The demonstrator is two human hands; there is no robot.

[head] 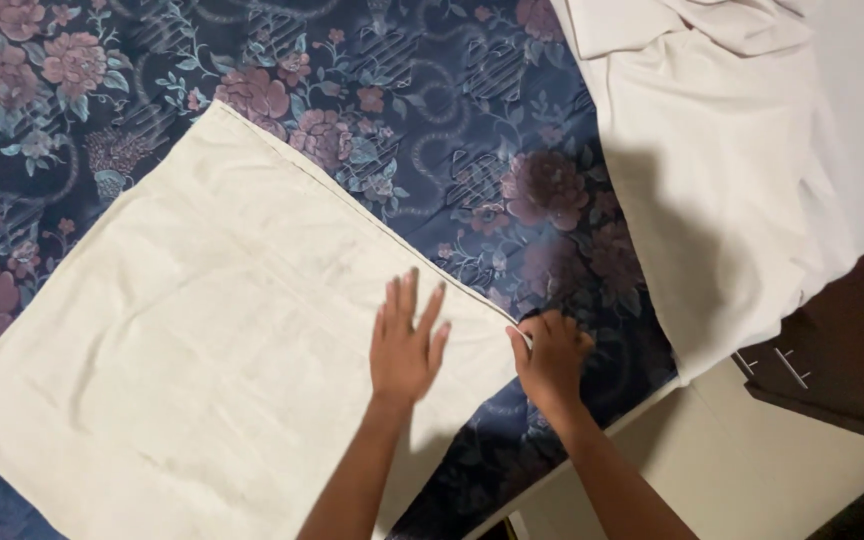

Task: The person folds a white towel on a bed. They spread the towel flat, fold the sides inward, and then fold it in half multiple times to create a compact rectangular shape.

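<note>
A: From the head view, where is your left hand (407,345)?

B: Your left hand lies flat, fingers spread and released, pressing on the cream square fabric pillowcase (212,340) near its right corner.

A: And your right hand (550,355)?

B: Your right hand is clenched on that right corner of the pillowcase, pinching its edge just beside the left hand.

A: Where does the pillowcase lie?

B: Spread flat on the dark blue bedspread with pink flowers (452,130), turned like a diamond, one corner pointing far and left of centre.

A: Anything else around you?

B: A crumpled white sheet (722,170) lies far right, draping over the bed's edge, well apart from your hands.
</note>
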